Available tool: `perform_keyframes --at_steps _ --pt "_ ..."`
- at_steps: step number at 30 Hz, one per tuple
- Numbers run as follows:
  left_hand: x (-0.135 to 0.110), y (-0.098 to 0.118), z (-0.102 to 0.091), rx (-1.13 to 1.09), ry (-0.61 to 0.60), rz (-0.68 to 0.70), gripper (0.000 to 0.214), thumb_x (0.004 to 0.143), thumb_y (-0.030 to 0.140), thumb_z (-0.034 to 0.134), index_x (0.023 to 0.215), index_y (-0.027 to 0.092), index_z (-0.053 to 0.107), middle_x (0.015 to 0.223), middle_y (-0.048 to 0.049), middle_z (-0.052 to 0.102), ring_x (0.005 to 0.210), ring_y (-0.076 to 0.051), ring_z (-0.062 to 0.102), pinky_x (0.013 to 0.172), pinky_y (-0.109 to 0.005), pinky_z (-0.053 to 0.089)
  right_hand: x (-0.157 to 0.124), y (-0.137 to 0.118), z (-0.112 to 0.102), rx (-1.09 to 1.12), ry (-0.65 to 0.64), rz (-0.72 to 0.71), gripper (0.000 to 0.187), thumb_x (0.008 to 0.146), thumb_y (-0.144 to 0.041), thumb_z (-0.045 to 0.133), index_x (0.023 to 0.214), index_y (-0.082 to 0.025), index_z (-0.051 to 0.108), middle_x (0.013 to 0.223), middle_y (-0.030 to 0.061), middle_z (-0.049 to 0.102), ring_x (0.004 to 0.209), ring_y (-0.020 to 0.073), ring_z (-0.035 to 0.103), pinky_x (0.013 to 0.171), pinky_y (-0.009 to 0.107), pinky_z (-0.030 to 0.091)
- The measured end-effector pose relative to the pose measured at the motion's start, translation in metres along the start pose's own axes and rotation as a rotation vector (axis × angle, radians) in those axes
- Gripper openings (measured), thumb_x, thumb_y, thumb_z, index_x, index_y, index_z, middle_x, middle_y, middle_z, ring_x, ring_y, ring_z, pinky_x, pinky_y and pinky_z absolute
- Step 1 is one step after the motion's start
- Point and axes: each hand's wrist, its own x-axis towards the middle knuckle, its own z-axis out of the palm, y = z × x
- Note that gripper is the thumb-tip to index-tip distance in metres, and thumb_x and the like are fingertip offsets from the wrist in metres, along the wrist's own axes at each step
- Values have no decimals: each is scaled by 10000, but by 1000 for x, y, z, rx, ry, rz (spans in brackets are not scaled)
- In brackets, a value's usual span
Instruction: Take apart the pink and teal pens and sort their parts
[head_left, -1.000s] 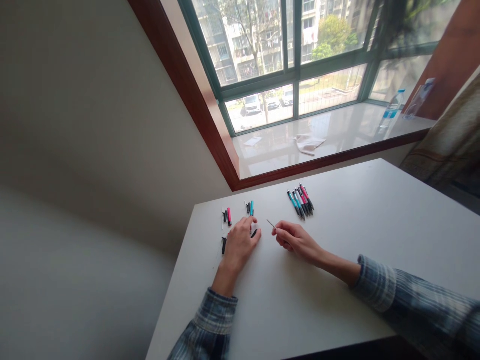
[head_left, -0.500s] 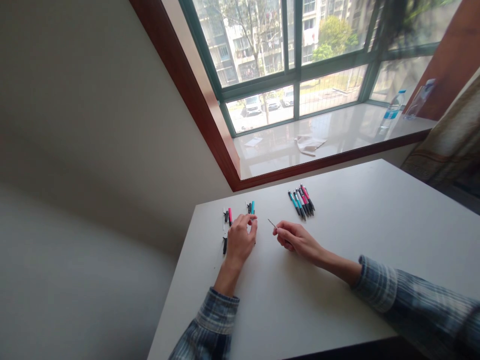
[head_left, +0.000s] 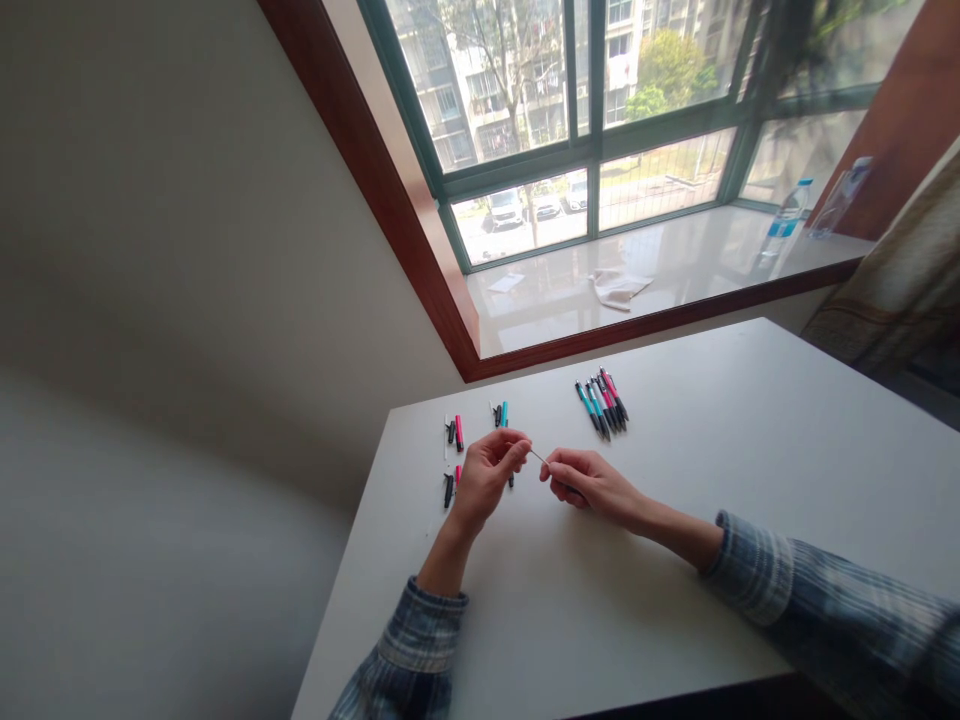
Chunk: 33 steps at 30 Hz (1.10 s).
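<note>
My right hand (head_left: pixel 585 478) pinches a thin pen refill (head_left: pixel 537 456) above the white table (head_left: pixel 675 560). Lifted off the table, my left hand (head_left: pixel 486 474) has its fingertips closed at the refill's tip; whatever small part it pinches is too small to make out. Loose pen parts lie just beyond the left hand: a pink and black pair (head_left: pixel 454 433), a teal and black pair (head_left: pixel 501 413) and a black piece (head_left: pixel 448 489). A row of several whole pens (head_left: pixel 602 402), teal, pink and black, lies further right.
The table's left edge runs close to the loose parts, with a grey wall beyond. A window sill (head_left: pixel 675 270) behind the table holds a cloth (head_left: pixel 619 287) and a water bottle (head_left: pixel 784 218). A curtain hangs at the far right.
My left hand rose from the loose parts on the table and moved right to meet the refill's tip. The right hand stayed nearly still, tilting the refill toward the left.
</note>
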Motion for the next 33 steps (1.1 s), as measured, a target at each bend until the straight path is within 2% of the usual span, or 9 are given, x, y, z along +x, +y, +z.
perform_keyframes --at_steps 4,7,10,13,18,22,27,33 --pt "5 0 -17 25 159 25 291 862 460 719 927 177 716 891 -64 732 740 -161 646 728 -299 548 0 2 -1 1 6 14 396 974 -553 578 960 -170 676 687 -20 539 557 96 395 532 235 305" --pt "6 0 -27 264 241 60 246 873 424 708 989 206 711 912 -54 755 821 -193 695 792 -326 555 -1 1 -1 -4 6 21 390 980 -540 574 967 -165 678 700 -14 550 563 95 403 536 233 306" --pt "5 -3 -30 590 221 87 168 889 399 683 945 246 726 900 -26 772 821 -204 707 807 -340 537 -2 -1 -1 -9 8 28 388 983 -537 570 965 -165 677 700 -15 551 562 96 402 540 236 309" --pt "4 -9 -29 743 148 60 141 906 378 650 897 273 744 910 -5 788 785 -205 706 774 -337 521 -2 -2 -1 -14 13 28 385 983 -534 571 969 -164 677 699 -15 547 563 98 401 541 237 309" --pt "6 -17 -24 774 106 24 166 902 353 624 897 266 765 906 -14 792 764 -209 691 782 -343 514 -2 -2 0 -11 3 23 365 986 -515 572 974 -166 675 696 -18 546 565 98 403 537 235 306" --pt "7 -20 -22 780 104 -39 167 880 346 625 854 246 757 925 -22 793 788 -208 684 790 -330 504 -2 -1 -2 -23 11 23 365 989 -512 566 974 -165 677 703 -14 555 567 100 413 541 237 314" --pt "8 -21 -22 790 114 -114 163 846 358 645 854 250 766 914 -18 788 721 -196 654 747 -324 480 -2 -1 -1 -22 -2 29 354 992 -500 565 976 -165 676 708 -9 560 577 104 421 542 241 314" --pt "6 -21 -22 782 95 -130 167 835 368 651 844 246 764 892 -27 782 716 -205 648 723 -328 453 -3 -3 0 -16 -3 29 343 990 -494 570 977 -168 676 709 -10 560 579 104 417 539 240 308"
